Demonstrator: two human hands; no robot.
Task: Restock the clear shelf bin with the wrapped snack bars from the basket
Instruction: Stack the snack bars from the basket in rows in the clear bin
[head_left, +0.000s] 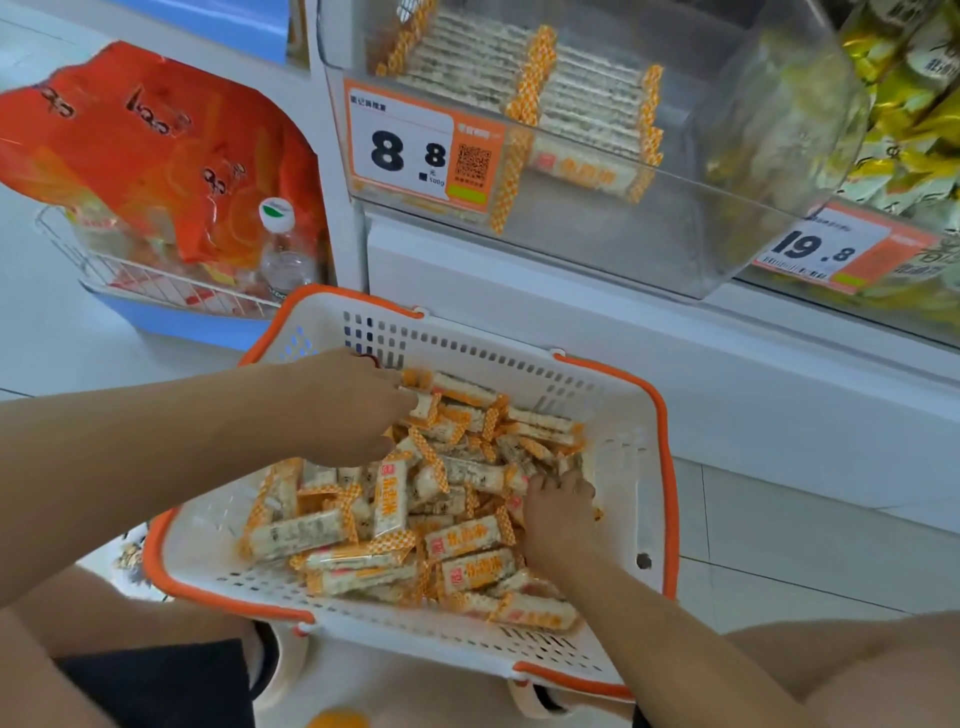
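Snack bars (415, 519) lie heaped loose and crisscrossed in the basket (618, 431), below the clear shelf bin (597, 218), which holds neat rows at its back. The left hand (348, 410) pinches a bar at the heap's far side; the right hand (556, 512) digs in, fingers curled among wrappers. Slick orange-checked wrappers could slip from an overfull handful and drop beside the basket.
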